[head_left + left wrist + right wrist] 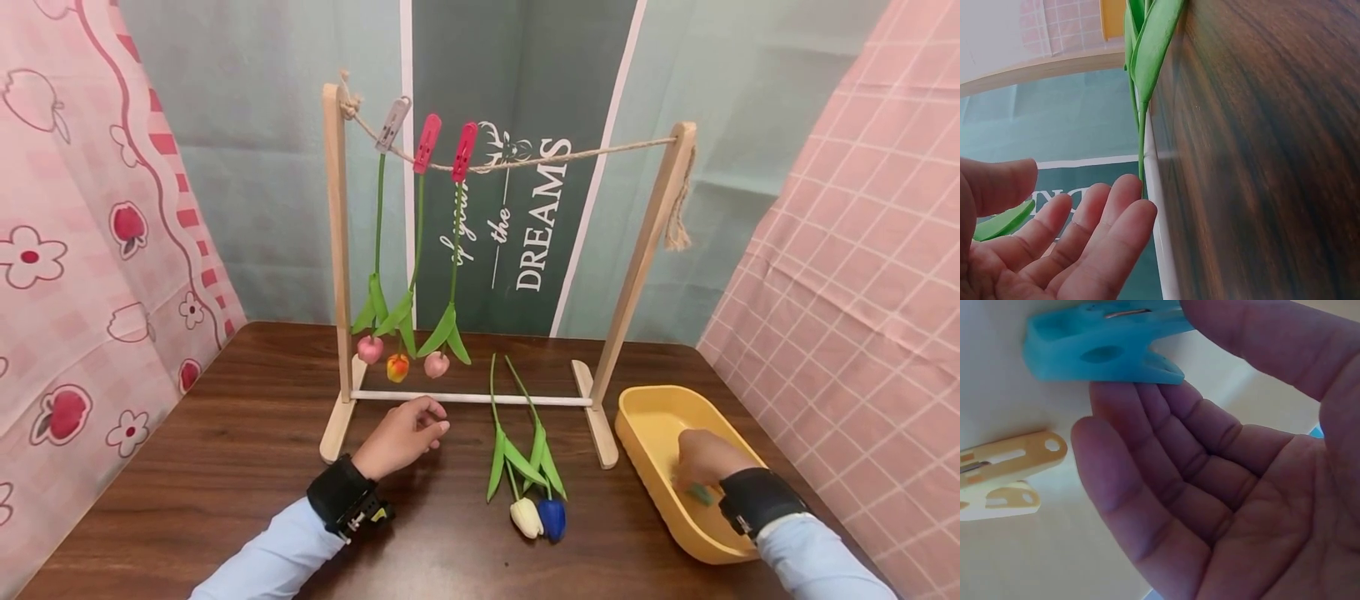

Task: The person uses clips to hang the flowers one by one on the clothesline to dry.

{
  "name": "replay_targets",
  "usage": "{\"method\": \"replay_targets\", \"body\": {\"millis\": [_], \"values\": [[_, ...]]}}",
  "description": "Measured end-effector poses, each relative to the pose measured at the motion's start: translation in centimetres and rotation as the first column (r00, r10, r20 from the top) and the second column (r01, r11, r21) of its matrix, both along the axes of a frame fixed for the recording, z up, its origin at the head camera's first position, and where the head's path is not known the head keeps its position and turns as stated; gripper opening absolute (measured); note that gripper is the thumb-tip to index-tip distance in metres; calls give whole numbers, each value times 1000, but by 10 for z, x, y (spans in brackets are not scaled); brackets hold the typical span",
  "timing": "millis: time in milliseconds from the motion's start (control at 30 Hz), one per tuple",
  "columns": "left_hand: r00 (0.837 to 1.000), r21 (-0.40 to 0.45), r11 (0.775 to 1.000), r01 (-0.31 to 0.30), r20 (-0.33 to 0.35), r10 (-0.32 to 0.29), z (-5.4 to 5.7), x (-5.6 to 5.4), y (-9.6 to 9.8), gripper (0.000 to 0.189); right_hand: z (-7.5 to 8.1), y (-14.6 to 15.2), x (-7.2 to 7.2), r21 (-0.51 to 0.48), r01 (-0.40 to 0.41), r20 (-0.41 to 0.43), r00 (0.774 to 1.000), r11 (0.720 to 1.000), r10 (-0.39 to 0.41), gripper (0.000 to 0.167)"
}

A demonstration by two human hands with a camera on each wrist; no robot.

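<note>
A blue clothespin (1104,344) is lying within the right hand (714,461), inside the yellow tray (656,408). The thumb and curled fingers are pinching it; firmness of grip cannot be told. A yellow clothespin (1030,450) is resting just beside the fingers. The tray is standing on the bench (435,533), to the right of the wooden frame (340,250). The left hand (403,435) is hovering near the white bar (472,397), fingers relaxed and slightly parted, holding nothing. A white tulip (527,518) and a blue tulip (552,520) are lying side by side on the bench, their stems crossing the bar. Above, a gray clip (392,125), a pink clip (427,143) and a red clip (464,152) are gripping the rope (585,153); from them a pink tulip (370,350), an orange tulip (397,367) and a pale pink tulip (437,364) are respectively hanging head down.
</note>
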State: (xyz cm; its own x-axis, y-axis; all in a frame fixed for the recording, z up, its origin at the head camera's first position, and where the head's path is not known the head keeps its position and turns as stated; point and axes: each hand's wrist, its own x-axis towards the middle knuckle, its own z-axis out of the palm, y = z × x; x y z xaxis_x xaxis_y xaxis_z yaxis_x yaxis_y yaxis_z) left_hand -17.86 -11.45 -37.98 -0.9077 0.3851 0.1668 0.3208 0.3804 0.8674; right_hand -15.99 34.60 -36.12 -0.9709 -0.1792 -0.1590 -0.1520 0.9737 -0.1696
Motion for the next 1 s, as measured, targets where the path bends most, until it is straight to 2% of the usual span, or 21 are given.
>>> {"method": "replay_targets", "body": {"millis": [167,367,633,833,1000], "values": [[1000,-5,1000,0,3,0,-2,-1,3,15,0,2,2,-56,21,9,1000,998,-20,25],[1000,-5,1000,-8,0,8,-1,-1,5,14,5,3,3,-87,21,-27,999,996,-23,21],[999,-1,1000,-20,29,20,-3,-5,8,15,23,4,3,-85,67,-26,997,994,-69,24],[998,31,999,-18,68,16,-4,-7,12,15,41,3,1,-96,89,-65,993,991,-96,28],[996,44,999,-23,89,19,-6,-11,18,17,51,1,0,-132,97,-111,987,986,-112,23]]}}
